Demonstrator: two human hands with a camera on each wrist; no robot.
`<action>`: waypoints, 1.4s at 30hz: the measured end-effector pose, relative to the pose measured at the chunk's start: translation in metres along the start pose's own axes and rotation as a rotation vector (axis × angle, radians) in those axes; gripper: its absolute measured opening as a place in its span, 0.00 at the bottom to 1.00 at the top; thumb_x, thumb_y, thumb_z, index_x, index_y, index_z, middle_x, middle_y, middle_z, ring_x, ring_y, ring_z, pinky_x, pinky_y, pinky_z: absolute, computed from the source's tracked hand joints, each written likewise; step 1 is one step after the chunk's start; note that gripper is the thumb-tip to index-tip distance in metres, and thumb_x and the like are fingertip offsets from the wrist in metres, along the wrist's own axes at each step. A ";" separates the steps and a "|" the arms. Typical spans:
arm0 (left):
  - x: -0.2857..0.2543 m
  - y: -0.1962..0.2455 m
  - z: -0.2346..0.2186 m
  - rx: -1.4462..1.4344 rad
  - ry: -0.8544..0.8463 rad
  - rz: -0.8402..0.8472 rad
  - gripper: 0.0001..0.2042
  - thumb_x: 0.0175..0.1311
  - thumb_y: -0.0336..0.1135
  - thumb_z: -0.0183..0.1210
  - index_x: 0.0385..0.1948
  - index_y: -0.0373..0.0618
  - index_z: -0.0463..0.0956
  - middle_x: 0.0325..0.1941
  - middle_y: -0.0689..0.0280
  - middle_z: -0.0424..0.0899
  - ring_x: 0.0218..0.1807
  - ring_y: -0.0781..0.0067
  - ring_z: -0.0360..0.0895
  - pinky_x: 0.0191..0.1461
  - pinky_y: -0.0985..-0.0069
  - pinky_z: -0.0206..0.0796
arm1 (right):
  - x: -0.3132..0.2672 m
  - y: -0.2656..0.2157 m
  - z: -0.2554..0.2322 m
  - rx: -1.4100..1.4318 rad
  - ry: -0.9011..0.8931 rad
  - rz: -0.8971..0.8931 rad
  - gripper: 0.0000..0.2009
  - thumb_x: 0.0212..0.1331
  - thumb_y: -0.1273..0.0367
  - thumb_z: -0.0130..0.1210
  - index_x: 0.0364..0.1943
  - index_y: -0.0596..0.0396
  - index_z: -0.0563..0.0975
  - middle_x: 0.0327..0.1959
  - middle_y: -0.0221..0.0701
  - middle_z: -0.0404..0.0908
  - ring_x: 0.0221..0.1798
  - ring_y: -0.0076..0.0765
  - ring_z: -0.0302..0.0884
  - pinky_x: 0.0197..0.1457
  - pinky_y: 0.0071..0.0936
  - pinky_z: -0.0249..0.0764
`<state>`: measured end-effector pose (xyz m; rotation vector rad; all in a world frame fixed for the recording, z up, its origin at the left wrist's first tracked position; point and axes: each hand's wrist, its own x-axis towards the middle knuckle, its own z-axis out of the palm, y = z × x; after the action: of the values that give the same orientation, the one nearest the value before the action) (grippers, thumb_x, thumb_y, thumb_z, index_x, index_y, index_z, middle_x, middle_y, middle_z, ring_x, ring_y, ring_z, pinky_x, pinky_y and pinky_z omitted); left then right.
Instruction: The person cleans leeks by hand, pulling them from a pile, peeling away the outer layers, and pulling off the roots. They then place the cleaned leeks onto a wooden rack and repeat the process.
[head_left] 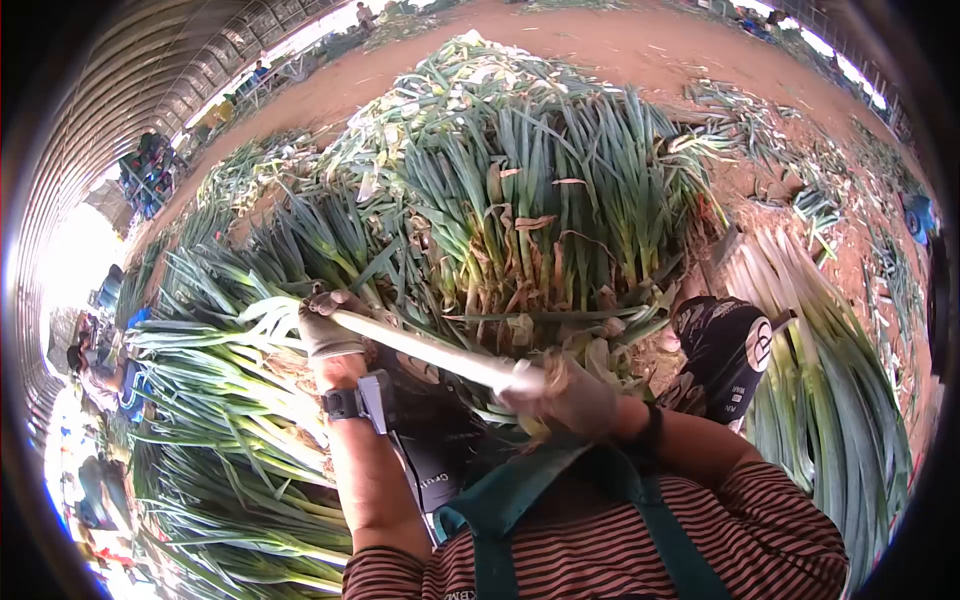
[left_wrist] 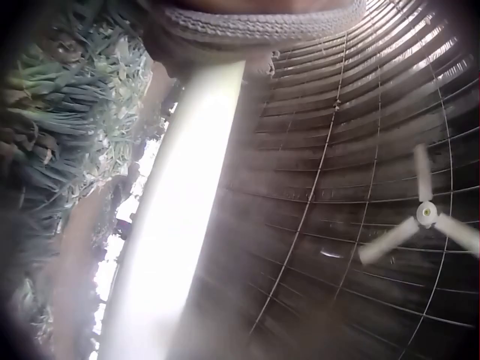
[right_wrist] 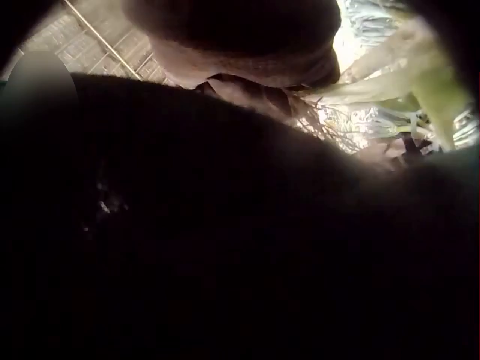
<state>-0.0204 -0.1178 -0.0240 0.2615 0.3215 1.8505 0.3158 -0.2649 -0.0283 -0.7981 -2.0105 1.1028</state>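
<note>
A long green onion [head_left: 430, 350] with a thick white stalk slants across the person's lap in the head view. The gloved left hand [head_left: 332, 325] grips it near the leafy end, and the leaves trail off to the left. At the root end is the gloved right hand [head_left: 580, 400], blurred, with fingers curled at the stalk and dry outer leaves about it. From the left wrist, the white stalk [left_wrist: 172, 210] runs down out of the glove [left_wrist: 255, 26]. The right wrist view is mostly dark; pale roots [right_wrist: 330, 127] and a green leaf [right_wrist: 439, 90] show beside the glove [right_wrist: 247, 60].
Unpeeled green onions [head_left: 560, 190] stand bunched in front. More lie in bundles at the left [head_left: 230, 380]. White-stalked onions [head_left: 800, 340] lie stacked by the right knee. Beyond is a heap of stripped leaves [head_left: 470, 80] on the dirt floor [head_left: 640, 45].
</note>
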 end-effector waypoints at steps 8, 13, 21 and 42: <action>0.030 -0.013 0.015 0.148 0.084 -0.215 0.07 0.64 0.31 0.46 0.29 0.43 0.72 0.12 0.79 0.61 0.13 0.82 0.59 0.29 0.76 0.64 | -0.038 -0.030 -0.061 0.294 -0.185 0.591 0.16 0.63 0.63 0.56 0.51 0.57 0.78 0.28 0.28 0.80 0.32 0.17 0.71 0.34 0.22 0.69; 0.055 -0.040 0.019 0.256 0.125 -0.337 0.06 0.63 0.32 0.48 0.31 0.44 0.74 0.12 0.79 0.63 0.14 0.82 0.60 0.28 0.76 0.65 | -0.045 -0.028 -0.079 0.077 -0.216 0.700 0.16 0.61 0.61 0.57 0.46 0.59 0.79 0.23 0.35 0.79 0.25 0.24 0.73 0.32 0.28 0.71; 0.129 0.102 -0.029 0.966 0.342 0.338 0.12 0.64 0.35 0.50 0.18 0.48 0.72 0.17 0.67 0.77 0.18 0.72 0.75 0.28 0.75 0.73 | -0.103 -0.022 -0.113 -0.138 -0.206 0.784 0.14 0.57 0.61 0.59 0.30 0.60 0.78 0.22 0.44 0.79 0.27 0.48 0.80 0.31 0.36 0.73; 0.194 0.317 -0.101 1.432 0.641 0.238 0.33 0.62 0.62 0.53 0.65 0.54 0.64 0.62 0.59 0.71 0.63 0.63 0.69 0.64 0.57 0.53 | 0.113 0.275 -0.020 -0.802 -0.334 0.512 0.31 0.61 0.51 0.51 0.62 0.57 0.67 0.60 0.48 0.71 0.62 0.53 0.69 0.64 0.41 0.65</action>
<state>-0.3946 -0.0309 -0.0051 0.6676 2.1171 1.5604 0.3171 -0.0452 -0.2292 -1.6979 -2.6560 0.6752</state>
